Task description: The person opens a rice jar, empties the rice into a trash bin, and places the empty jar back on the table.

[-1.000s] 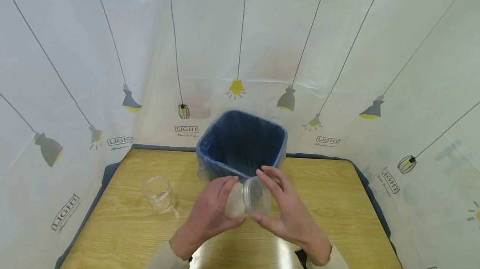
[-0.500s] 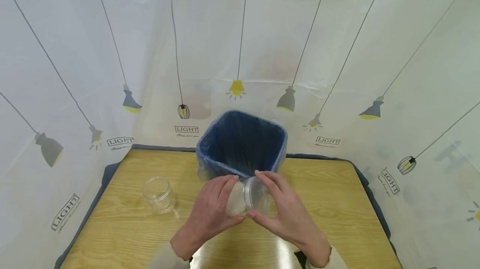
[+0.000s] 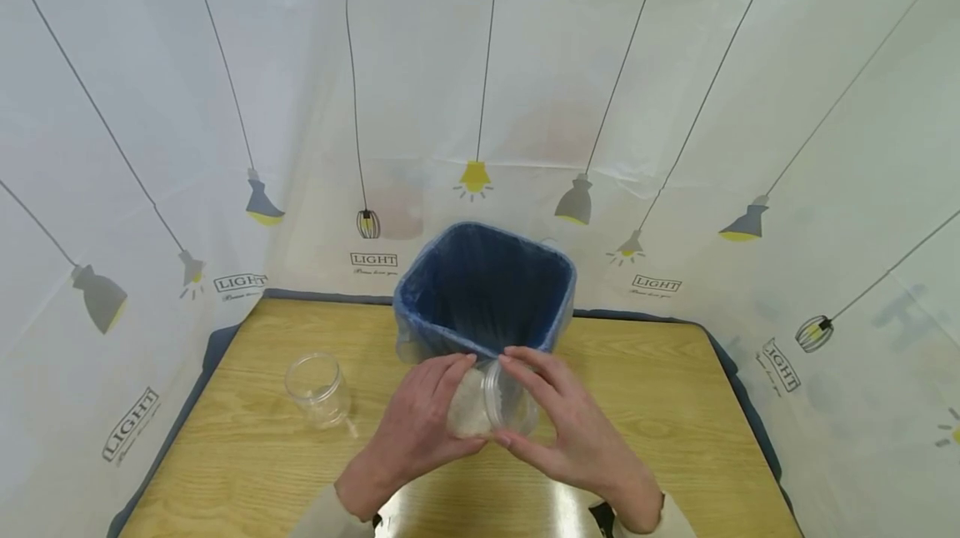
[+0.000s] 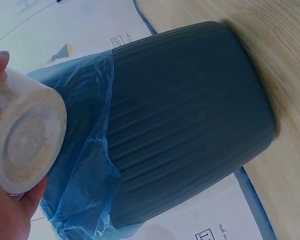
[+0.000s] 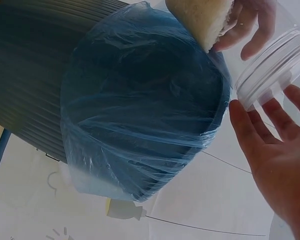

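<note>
1. Head view: holding a clear jar [image 3: 468,406] on its side above the counter [image 3: 217,446], just in front of the near rim of a bin [image 3: 417,333]. Cannot tell whether in contact with that rim.
2. Same view: gripping the pale-filled end in the left hand [image 3: 420,413], fingers and thumb curled round it; gripping the ridged clear end in the right hand [image 3: 566,417], spread only to the jar's width.
3. Same view: standing upright on the counter, to the left of both hands, a clear cup [image 3: 319,396]. Behind, a white sheet [image 3: 420,63] printed with hanging lamps.
4. Left wrist view: showing the jar's round base, tilted toward the camera, beside a blue liner [image 4: 85,170] folded over the dark, ribbed bin.
5. Right wrist view: pinching the ridged end between thumb and fingertips. Cannot tell whether fitted with a lid.
</note>
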A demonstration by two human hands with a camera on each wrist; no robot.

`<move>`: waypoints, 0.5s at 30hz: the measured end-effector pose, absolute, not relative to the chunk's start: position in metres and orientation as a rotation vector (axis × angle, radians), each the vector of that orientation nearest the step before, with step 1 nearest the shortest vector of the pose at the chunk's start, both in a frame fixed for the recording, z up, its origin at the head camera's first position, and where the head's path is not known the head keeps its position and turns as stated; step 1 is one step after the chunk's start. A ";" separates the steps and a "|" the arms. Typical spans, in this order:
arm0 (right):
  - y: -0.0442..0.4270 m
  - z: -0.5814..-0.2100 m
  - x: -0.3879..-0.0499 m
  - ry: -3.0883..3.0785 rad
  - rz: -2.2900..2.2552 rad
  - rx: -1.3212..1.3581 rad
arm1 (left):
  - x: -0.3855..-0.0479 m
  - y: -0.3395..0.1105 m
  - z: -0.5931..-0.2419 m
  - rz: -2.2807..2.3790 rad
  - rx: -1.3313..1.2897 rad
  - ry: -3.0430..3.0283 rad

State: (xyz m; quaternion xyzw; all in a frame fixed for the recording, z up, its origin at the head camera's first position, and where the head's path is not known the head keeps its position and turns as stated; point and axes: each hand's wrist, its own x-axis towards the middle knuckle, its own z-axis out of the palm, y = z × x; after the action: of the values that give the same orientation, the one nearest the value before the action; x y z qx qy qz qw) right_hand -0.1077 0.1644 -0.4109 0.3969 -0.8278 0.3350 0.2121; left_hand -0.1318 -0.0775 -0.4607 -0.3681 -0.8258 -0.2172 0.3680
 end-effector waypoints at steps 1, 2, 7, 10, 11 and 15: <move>0.164 -0.411 -0.108 -2.289 0.929 1.118 | -0.132 -0.078 -0.460 -0.567 -0.951 -2.123; 0.165 -0.411 -0.108 -2.277 0.930 1.134 | -0.132 -0.078 -0.460 -0.576 -0.957 -2.126; 0.165 -0.409 -0.110 -2.232 0.929 1.212 | -0.132 -0.078 -0.460 -0.617 -0.986 -2.161; 0.165 -0.409 -0.111 -2.221 0.940 1.253 | -0.132 -0.079 -0.459 -0.638 -0.995 -2.196; 0.166 -0.409 -0.111 -2.221 0.946 1.264 | -0.132 -0.079 -0.459 -0.645 -0.997 -2.209; 0.166 -0.409 -0.111 -2.233 0.962 1.296 | -0.133 -0.081 -0.459 -0.663 -1.007 -2.240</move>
State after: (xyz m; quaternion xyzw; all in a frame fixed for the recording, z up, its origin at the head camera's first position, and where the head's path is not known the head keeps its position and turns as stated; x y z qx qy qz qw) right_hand -0.1114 0.1665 -0.4093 0.4615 -0.7954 0.3428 0.1921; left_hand -0.1326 -0.0807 -0.4586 -0.3783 -0.8415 -0.2492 0.2945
